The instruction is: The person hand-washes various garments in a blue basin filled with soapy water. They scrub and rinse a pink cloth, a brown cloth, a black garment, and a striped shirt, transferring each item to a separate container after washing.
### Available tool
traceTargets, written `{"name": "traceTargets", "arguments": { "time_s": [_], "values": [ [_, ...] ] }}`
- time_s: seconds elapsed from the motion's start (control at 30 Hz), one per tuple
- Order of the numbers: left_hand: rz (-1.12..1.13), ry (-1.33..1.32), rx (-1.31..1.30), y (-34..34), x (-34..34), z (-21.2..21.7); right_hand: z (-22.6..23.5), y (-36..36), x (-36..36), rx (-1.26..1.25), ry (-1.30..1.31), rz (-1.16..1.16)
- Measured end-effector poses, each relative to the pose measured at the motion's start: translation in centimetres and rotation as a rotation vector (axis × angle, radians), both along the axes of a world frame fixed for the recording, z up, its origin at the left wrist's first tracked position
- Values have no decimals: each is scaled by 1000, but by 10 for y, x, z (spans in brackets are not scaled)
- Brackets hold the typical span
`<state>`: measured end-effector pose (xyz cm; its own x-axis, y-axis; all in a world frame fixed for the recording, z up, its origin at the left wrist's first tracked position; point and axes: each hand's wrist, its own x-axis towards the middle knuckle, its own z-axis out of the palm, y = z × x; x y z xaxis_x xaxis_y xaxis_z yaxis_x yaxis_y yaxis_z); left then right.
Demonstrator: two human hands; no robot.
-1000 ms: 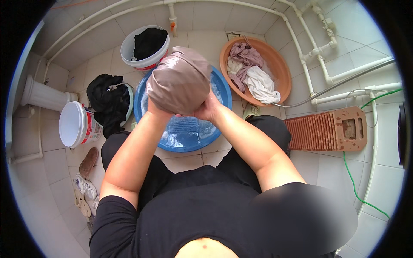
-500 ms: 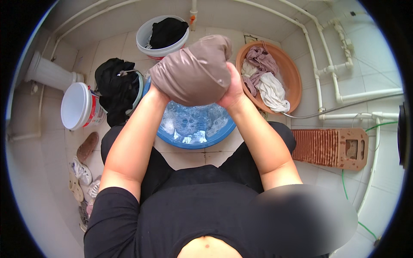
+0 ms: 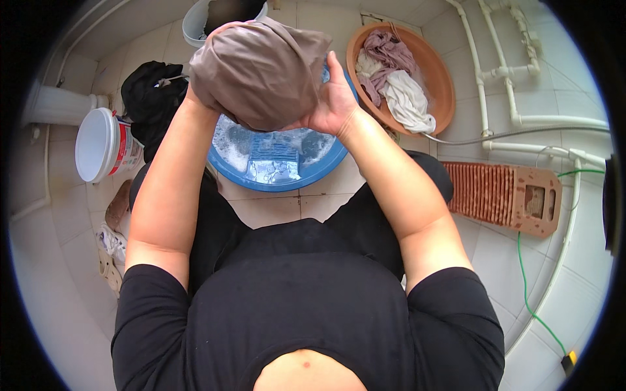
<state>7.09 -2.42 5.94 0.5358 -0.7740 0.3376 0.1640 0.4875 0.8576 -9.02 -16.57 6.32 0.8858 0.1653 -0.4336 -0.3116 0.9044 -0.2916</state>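
A bunched, greyish-brown cloth (image 3: 261, 75) with a smooth sheen is held up over the far part of a blue basin (image 3: 277, 184). My left hand (image 3: 203, 91) is closed on the cloth's left side, its fingers mostly hidden behind the folds. Under the right side lies my right hand (image 3: 332, 104), palm turned up and thumb raised away from the cloth, its fingers passing beneath and supporting it. Below, the basin holds sudsy water and a blue ribbed washboard (image 3: 274, 159). What kind of garment the cloth is, I cannot tell.
An orange-brown tub (image 3: 445, 98) with pink and white clothes stands at the right. A brown washboard (image 3: 486, 195) lies near my right knee, beside white pipes (image 3: 505, 117). Leftward are black clothes (image 3: 153, 104), a white bucket (image 3: 94, 146) and shoes (image 3: 112, 242). Another bucket (image 3: 193, 26) stands behind.
The cloth and both hands have shifted left in the picture, and the cloth has turned and spread out more. My right thumb has come away from it. The whole view has shifted too.
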Motion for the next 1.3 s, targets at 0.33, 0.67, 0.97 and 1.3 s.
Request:
{"name": "traceTargets", "arguments": {
  "time_s": [0.33,0.67,0.97,1.3],
  "values": [
    [165,-235,561,-1,-32,-9,19,-3,6,-452,-148,-478],
    [-319,231,532,2,-21,-16,32,25,8,-1101,-390,-373],
    [-162,-547,818,-6,-37,-23,20,39,2,-1773,-759,-79],
    [-147,-144,990,-4,-27,-40,1,40,3,-1747,-607,13]
  ]
}}
